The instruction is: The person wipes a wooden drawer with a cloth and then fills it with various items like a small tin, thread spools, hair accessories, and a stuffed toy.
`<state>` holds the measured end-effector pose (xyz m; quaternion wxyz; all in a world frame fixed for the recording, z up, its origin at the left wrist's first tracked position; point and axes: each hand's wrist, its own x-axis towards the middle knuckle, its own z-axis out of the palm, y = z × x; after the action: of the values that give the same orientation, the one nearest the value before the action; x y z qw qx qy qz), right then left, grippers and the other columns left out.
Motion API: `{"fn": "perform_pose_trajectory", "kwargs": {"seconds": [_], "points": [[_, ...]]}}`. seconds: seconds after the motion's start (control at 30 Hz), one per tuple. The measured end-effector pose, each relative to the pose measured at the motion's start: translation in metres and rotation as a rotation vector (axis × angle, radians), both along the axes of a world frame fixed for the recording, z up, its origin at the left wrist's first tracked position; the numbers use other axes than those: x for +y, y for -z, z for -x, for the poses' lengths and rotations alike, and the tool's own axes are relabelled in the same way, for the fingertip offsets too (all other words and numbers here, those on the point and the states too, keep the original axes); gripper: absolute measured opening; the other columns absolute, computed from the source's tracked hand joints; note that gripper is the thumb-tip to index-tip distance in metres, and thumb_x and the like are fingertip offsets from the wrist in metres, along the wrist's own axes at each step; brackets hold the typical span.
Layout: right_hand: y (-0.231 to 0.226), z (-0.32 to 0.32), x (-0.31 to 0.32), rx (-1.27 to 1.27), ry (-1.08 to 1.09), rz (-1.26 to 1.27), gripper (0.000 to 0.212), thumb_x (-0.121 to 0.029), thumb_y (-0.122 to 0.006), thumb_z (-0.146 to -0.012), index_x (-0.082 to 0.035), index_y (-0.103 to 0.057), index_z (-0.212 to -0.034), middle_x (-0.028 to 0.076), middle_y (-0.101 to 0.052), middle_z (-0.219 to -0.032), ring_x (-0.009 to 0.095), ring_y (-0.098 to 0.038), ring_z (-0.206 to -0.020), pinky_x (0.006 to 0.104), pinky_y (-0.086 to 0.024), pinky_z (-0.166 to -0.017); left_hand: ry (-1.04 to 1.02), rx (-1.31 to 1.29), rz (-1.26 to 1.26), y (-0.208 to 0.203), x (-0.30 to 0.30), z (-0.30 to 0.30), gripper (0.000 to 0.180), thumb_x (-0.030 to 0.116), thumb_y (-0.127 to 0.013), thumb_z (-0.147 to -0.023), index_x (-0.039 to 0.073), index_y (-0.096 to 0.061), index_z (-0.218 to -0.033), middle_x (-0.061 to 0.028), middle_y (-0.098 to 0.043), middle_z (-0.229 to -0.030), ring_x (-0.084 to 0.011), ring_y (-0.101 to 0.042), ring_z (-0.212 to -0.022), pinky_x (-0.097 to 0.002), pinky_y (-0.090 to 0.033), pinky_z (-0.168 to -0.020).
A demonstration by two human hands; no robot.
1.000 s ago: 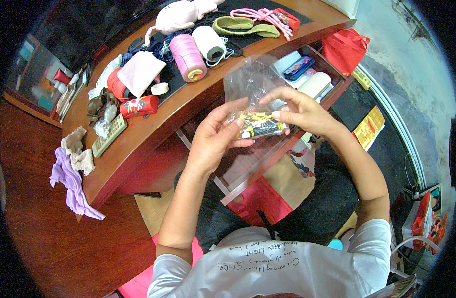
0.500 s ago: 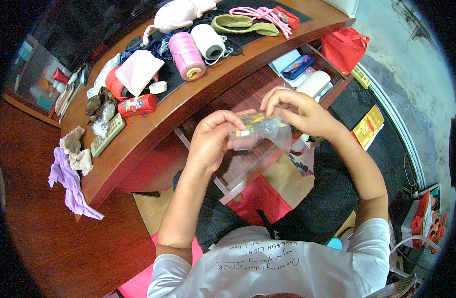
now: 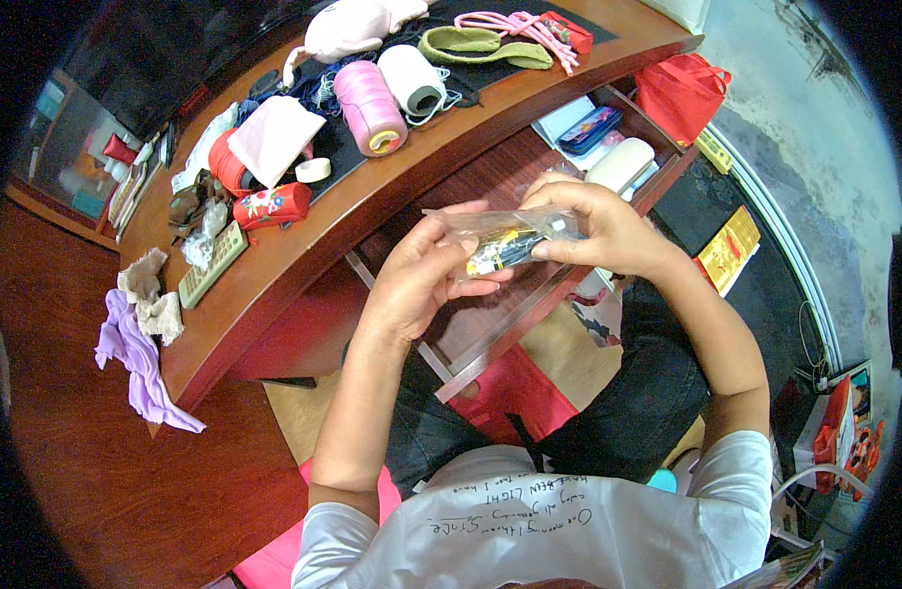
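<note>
Above the open wooden drawer (image 3: 441, 224), both hands hold a clear plastic bag (image 3: 457, 222) with small black and yellow items inside. My left hand (image 3: 417, 275) grips its left end, the thumb on top and fingers beneath. My right hand (image 3: 608, 228) pinches the right end between thumb and fingers. What exactly the contents are, I cannot make out. At the drawer's right end lie a dark blue pencil case (image 3: 590, 132) and a white oblong case (image 3: 621, 166).
On the curved desk (image 3: 274, 280) sit a pink thread cone (image 3: 370, 108), a white cone (image 3: 408, 77), a pale plush toy (image 3: 348, 31), a green headband (image 3: 485, 49), a calculator (image 3: 213, 263) and a red floral pouch (image 3: 271, 206). Purple cloth (image 3: 139, 363) hangs off its left end. A red bag (image 3: 679, 96) stands right.
The plastic bag has been turned and flattened, so its black and yellow contents show more plainly. My right hand has shifted slightly lower, its thumb now on the bag.
</note>
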<state>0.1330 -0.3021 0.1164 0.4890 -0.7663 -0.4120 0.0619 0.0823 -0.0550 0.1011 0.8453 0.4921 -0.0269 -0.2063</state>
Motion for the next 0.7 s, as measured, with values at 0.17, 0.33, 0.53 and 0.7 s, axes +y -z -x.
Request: {"fn": "perform_pose_trajectory", "kwargs": {"seconds": [0.17, 0.33, 0.53, 0.7], "points": [[0.001, -0.001, 0.003, 0.083, -0.027, -0.053, 0.032, -0.008, -0.076, -0.080, -0.002, -0.066, -0.110, 0.008, -0.061, -0.108, 0.022, -0.058, -0.106, 0.0338, -0.046, -0.094, 0.005, -0.091, -0.055, 0.021, 0.009, -0.007, 0.036, 0.012, -0.063, -0.093, -0.003, -0.060, -0.125, -0.0144, -0.070, -0.107, -0.0224, -0.071, -0.082, -0.0312, -0.060, -0.066], [0.008, -0.008, 0.003, 0.084, -0.060, -0.104, 0.040, -0.009, -0.078, -0.079, -0.003, -0.065, -0.116, 0.008, -0.057, -0.117, 0.021, -0.056, -0.111, 0.0344, -0.044, -0.096, -0.074, 0.013, 0.015, 0.017, 0.005, -0.006, 0.031, 0.009, -0.061, -0.093, -0.004, -0.063, -0.121, -0.0142, -0.069, -0.108, -0.0208, -0.071, -0.081, -0.0294, -0.062, -0.068], [0.000, -0.002, 0.003, -0.146, 0.010, 0.063, 0.035, -0.015, -0.075, -0.082, -0.003, -0.065, -0.113, 0.010, -0.062, -0.102, 0.026, -0.060, -0.104, 0.0369, -0.046, -0.094, -0.083, 0.047, 0.018, 0.013, 0.009, -0.006, 0.033, 0.015, -0.058, -0.097, -0.004, -0.061, -0.123, -0.0149, -0.069, -0.106, -0.0198, -0.071, -0.082, -0.0294, -0.062, -0.069], [0.015, -0.003, -0.002, 0.077, 0.129, 0.011, 0.029, -0.012, -0.069, -0.089, -0.001, -0.066, -0.116, 0.006, -0.066, -0.101, 0.017, -0.061, -0.095, 0.0316, -0.049, -0.081, -0.103, -0.111, -0.110, 0.014, 0.003, 0.001, 0.034, 0.026, -0.063, -0.097, 0.001, -0.064, -0.119, -0.0028, -0.063, -0.081, -0.0114, -0.059, -0.062, -0.0247, -0.050, -0.057]]}}
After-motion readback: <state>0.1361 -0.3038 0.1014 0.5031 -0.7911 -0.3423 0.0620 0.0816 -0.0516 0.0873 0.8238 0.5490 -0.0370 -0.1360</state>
